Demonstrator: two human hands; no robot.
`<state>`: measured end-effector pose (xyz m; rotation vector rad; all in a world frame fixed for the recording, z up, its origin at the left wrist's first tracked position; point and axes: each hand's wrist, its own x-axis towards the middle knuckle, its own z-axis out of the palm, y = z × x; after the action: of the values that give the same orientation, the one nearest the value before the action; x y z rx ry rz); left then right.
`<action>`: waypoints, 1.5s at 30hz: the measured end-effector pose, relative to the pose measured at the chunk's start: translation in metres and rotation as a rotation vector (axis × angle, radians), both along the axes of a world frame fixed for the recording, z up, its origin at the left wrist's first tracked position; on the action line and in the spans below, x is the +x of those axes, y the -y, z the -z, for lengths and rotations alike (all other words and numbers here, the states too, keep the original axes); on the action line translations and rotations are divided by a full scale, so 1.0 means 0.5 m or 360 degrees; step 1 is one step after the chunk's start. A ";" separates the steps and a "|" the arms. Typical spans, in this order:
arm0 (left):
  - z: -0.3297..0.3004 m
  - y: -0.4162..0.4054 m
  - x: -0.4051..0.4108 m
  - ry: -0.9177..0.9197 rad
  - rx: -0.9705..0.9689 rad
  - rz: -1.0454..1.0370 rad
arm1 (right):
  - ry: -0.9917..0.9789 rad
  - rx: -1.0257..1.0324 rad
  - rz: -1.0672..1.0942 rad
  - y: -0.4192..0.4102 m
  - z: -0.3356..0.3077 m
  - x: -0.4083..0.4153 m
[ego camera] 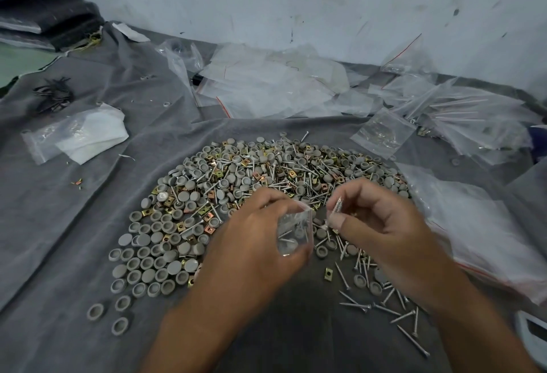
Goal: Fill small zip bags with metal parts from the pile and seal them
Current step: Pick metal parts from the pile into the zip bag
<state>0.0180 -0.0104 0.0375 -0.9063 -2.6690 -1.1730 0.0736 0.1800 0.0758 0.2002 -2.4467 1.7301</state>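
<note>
Your left hand [251,242]: pinches a small zip bag [295,229], mouth up, above the pile's [236,183] near edge. Your right hand [381,224]: fingers curled, pinching several screws [337,208] just beside the bag. Pile: grey caps, brass clips, screws on grey cloth [88,224]. Empty bags [281,82] beyond.

Small clear zip bag [296,232] pinched upright in the left hand [254,242], grey caps and screws inside, few silver screws [337,210] gripped in the right hand [381,224], pile [251,177] of grey caps, brass clips, screws spread beyond both hands
</note>
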 end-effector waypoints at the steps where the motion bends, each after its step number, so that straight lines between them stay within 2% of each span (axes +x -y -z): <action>1: 0.000 -0.001 0.000 0.0002 -0.0004 0.0009 | -0.0156 0.0072 0.0031 0.018 0.005 -0.001; 5: -0.003 -0.002 0.000 0.0008 0.0022 0.0029 | -0.0557 0.0716 0.0184 0.058 0.031 -0.004; 7: -0.003 -0.001 0.000 0.0010 0.0020 0.0034 | -0.0657 0.0996 0.0207 0.059 0.041 -0.007; 9: -0.002 0.000 0.000 0.0016 0.0021 0.0028 | -0.0727 0.0995 0.0249 0.050 0.035 -0.008; 11: -0.002 0.003 -0.002 0.0016 0.0021 0.0006 | -0.0766 0.0813 0.0409 0.029 0.019 -0.007; 13: -0.003 0.006 -0.003 0.0014 0.0025 -0.0021 | -0.0570 0.0629 0.0638 -0.006 0.008 -0.003; 14: -0.003 0.006 -0.003 0.0017 0.0035 -0.0025 | -0.0317 0.0646 0.0701 -0.021 0.011 -0.002; 17: -0.006 0.006 -0.002 0.0028 0.0032 -0.0022 | 0.0590 0.1211 0.0631 -0.043 0.051 -0.007; 19: -0.006 0.006 -0.002 0.0028 0.0024 -0.0020 | 0.0790 0.1433 0.0633 -0.036 0.074 -0.012; 25: -0.007 0.005 -0.001 0.0030 0.0001 -0.0024 | 0.0803 0.1617 0.0668 -0.013 0.083 -0.012; 31: -0.008 0.006 0.000 0.0018 -0.0004 -0.0030 | 0.0678 0.1842 0.0708 0.013 0.073 -0.009; 42: -0.010 0.005 0.000 0.0010 0.0000 -0.0037 | 0.0791 0.1872 0.0673 0.017 0.074 -0.010; 45: -0.010 0.005 0.000 0.0017 0.0003 -0.0038 | 0.0878 0.1781 0.0640 0.009 0.070 -0.009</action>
<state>0.0180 -0.0130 0.0424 -0.8675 -2.6793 -1.1783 0.0690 0.1756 0.0411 -0.6986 -3.2265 0.1218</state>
